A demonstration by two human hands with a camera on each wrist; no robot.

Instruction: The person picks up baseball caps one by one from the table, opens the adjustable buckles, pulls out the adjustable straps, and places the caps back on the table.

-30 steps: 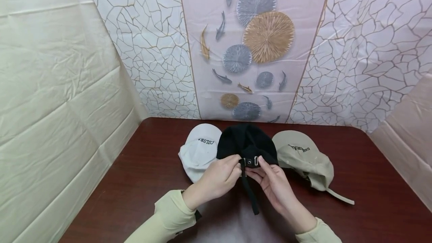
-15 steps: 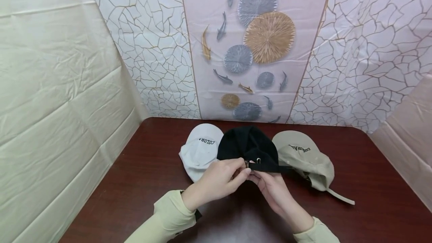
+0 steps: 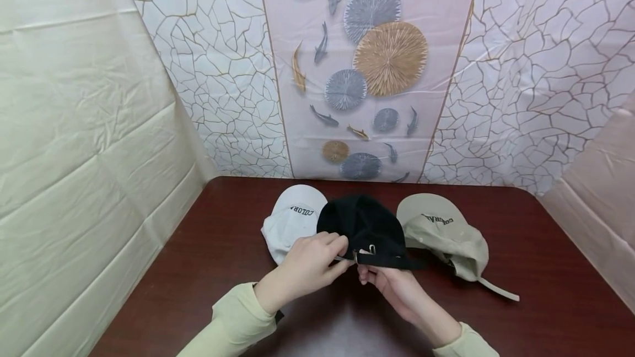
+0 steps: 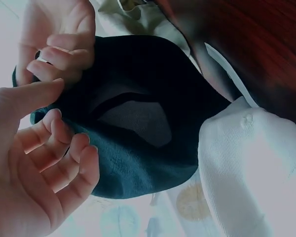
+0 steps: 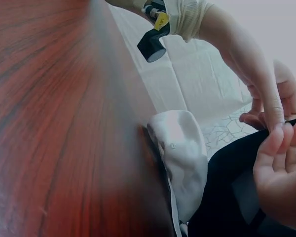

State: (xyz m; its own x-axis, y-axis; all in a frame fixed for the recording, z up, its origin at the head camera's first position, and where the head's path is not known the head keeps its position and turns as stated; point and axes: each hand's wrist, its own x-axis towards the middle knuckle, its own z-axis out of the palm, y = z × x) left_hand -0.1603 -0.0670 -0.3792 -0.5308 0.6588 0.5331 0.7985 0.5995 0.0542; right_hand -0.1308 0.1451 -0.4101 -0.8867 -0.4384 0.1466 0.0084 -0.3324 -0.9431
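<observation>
A black cap (image 3: pixel 361 225) is held up at the middle of the table, its back opening toward me. My left hand (image 3: pixel 310 260) grips the back edge to the left of a small metal buckle (image 3: pixel 355 257). From below, my right hand (image 3: pixel 397 288) holds the rear edge beneath the strap (image 3: pixel 384 260), which runs rightward from the buckle with its end pointing right. In the left wrist view, the curled fingers of my left hand (image 4: pixel 49 163) lie along the cap's edge, close to my right hand (image 4: pixel 61 49). The cap's brim is hidden.
A white cap (image 3: pixel 292 227) with dark lettering lies left of the black one. To the right lies a beige cap (image 3: pixel 446 236), its loose strap (image 3: pixel 498 289) stretched toward the front. The dark red table (image 3: pixel 173 291) ends at a patterned cloth backdrop (image 3: pixel 233 98).
The black cap's strap, hanging down a second ago, now extends right across the back. My left hand has shifted slightly left of the buckle, and the cap sits a little lower.
</observation>
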